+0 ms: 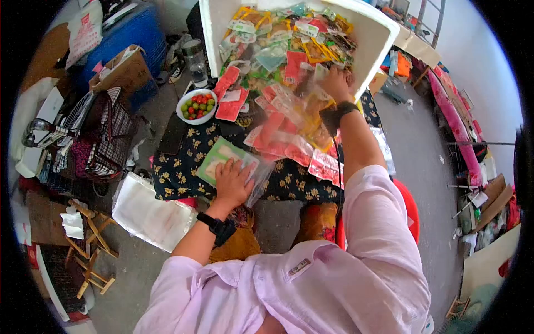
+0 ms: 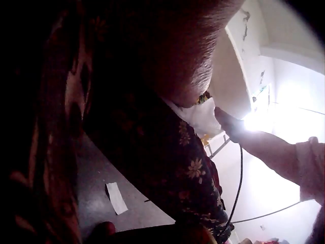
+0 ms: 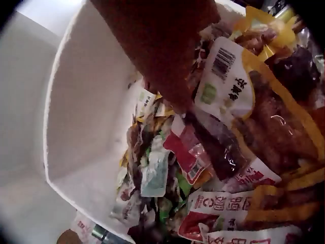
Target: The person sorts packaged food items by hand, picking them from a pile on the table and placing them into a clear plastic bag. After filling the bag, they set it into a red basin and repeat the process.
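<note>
In the head view, my left hand [image 1: 232, 181] lies with fingers spread over a clear packet with a green border [image 1: 218, 156], on the flowered cloth at the table's front edge. My right hand [image 1: 336, 83] reaches down into the right side of a white foam box [image 1: 374, 53] heaped with sealed snack packets [image 1: 272, 36]. In the right wrist view its fingertips come right to the corner of a clear packet with dark contents [image 3: 221, 147]; I cannot tell whether they pinch it. A yellow-edged packet [image 3: 277, 119] lies beside them. The left wrist view is mostly dark.
Red-and-clear packets [image 1: 272, 133] spill from the box's front onto the flowered cloth [image 1: 295, 183]. A white bowl of small red and green fruit [image 1: 197, 107] stands left of them, near a clear jar [image 1: 196, 64]. A cable hangs from the right wrist. A red stool [image 1: 409, 209] stands right.
</note>
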A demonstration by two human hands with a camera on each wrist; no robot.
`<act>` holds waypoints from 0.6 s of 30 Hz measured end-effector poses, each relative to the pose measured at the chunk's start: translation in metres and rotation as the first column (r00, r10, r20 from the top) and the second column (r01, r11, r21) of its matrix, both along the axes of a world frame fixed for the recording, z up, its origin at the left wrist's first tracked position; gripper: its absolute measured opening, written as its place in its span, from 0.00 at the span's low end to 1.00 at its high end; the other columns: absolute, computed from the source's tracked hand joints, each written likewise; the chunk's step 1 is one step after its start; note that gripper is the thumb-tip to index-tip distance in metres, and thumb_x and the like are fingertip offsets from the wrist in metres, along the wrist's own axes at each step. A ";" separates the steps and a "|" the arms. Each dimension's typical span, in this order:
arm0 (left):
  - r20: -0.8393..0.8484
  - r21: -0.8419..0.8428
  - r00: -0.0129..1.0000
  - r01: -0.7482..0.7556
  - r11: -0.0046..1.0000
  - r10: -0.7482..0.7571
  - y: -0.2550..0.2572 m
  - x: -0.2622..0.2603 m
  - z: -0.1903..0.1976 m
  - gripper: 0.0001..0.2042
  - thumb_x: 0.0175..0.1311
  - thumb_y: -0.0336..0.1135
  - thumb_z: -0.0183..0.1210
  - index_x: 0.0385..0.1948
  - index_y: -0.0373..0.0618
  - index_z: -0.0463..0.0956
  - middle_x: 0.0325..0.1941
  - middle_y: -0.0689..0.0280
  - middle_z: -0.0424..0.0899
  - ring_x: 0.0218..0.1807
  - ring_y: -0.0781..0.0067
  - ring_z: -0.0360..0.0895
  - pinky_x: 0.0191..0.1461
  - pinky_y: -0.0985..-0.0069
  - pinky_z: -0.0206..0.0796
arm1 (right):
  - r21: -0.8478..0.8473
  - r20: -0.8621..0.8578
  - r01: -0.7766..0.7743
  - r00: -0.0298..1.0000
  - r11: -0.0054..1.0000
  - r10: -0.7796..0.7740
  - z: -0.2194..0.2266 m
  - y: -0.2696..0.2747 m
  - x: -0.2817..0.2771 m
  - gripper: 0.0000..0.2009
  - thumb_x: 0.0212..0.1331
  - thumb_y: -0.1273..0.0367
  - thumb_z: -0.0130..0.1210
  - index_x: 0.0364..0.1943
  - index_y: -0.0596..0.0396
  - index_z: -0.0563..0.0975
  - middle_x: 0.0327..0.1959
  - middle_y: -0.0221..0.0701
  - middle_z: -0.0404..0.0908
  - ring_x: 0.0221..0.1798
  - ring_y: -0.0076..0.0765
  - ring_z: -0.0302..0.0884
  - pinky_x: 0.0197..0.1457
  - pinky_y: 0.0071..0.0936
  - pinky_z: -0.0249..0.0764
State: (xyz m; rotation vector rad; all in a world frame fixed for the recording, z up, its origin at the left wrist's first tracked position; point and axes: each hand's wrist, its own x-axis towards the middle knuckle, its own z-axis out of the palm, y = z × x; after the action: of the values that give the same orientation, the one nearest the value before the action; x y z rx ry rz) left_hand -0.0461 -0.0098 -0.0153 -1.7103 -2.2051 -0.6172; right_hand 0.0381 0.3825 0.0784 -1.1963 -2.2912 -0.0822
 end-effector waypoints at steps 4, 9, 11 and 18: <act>-0.012 0.000 1.000 0.004 1.000 -0.004 -0.001 -0.004 -0.004 0.19 0.44 0.41 0.52 0.41 0.52 0.69 0.44 0.59 0.67 0.50 0.54 0.59 0.52 0.56 0.43 | -0.136 0.234 -0.052 0.969 0.989 0.083 -0.024 0.026 -0.022 0.31 0.38 0.57 0.54 0.49 0.51 0.59 0.47 0.44 0.66 0.48 0.51 0.65 0.45 0.48 0.63; -0.009 0.034 1.000 0.018 0.999 -0.018 -0.001 0.000 0.001 0.18 0.44 0.40 0.52 0.41 0.53 0.69 0.42 0.60 0.67 0.49 0.55 0.59 0.52 0.57 0.43 | -0.204 0.408 -0.206 0.871 0.957 0.275 -0.018 -0.016 -0.010 0.18 0.33 0.64 0.55 0.34 0.54 0.72 0.35 0.41 0.74 0.39 0.46 0.72 0.35 0.41 0.69; -0.002 0.060 1.000 0.017 0.998 -0.017 0.000 0.000 0.002 0.18 0.44 0.40 0.52 0.41 0.53 0.69 0.42 0.60 0.67 0.49 0.56 0.59 0.52 0.58 0.43 | -0.185 0.361 -0.374 0.835 0.909 0.416 -0.029 -0.012 -0.007 0.18 0.33 0.64 0.54 0.34 0.54 0.71 0.34 0.42 0.74 0.38 0.45 0.72 0.36 0.39 0.69; -0.023 0.065 1.000 0.010 0.998 -0.009 0.000 -0.002 0.001 0.17 0.45 0.41 0.51 0.40 0.51 0.69 0.43 0.59 0.67 0.50 0.56 0.58 0.53 0.58 0.42 | -0.371 0.308 -0.518 0.714 0.771 0.628 0.000 -0.065 -0.004 0.16 0.36 0.61 0.54 0.30 0.55 0.73 0.31 0.39 0.75 0.32 0.44 0.72 0.34 0.35 0.67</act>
State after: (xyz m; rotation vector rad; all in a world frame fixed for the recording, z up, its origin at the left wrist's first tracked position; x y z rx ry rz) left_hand -0.0477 -0.0095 -0.0145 -1.6881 -2.1387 -0.6616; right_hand 0.0346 0.3171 0.0781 -0.5285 -3.0430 0.2291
